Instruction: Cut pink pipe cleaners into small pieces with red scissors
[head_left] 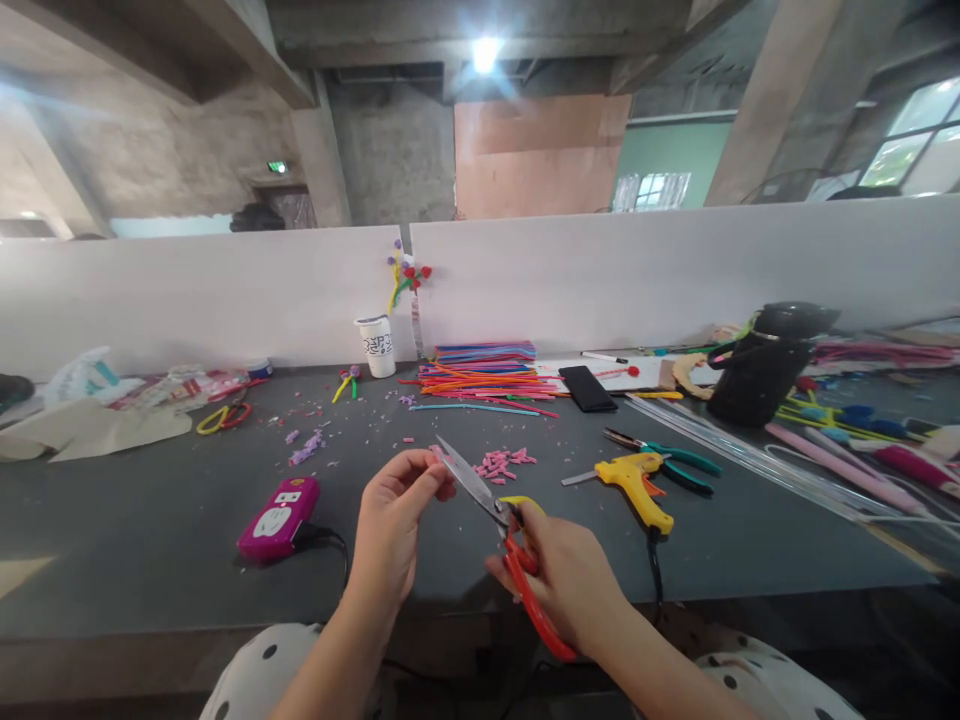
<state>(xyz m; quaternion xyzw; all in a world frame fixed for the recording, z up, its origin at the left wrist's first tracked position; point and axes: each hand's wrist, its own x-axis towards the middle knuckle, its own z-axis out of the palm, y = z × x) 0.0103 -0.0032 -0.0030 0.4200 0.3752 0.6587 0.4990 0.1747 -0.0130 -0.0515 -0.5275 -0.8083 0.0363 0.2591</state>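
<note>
My right hand [570,570] is closed round the handles of red-handled scissors [536,605], whose blades point up and left. At the blade tips my left hand [401,510] pinches a small pink piece [436,456], mostly hidden by the fingers. Just beyond the scissors lies a loose heap of short pink cut pieces [504,464] on the dark table. A similar heap of purple bits [306,447] sits to the left of my left hand.
Behind are coloured pipe cleaners [480,372], a white cup [375,347] and a black phone [587,388]. To the right lie a yellow glue gun [636,485], teal-handled pliers [679,463] and a black jug [765,365]. A magenta device [279,517] with a cable lies left.
</note>
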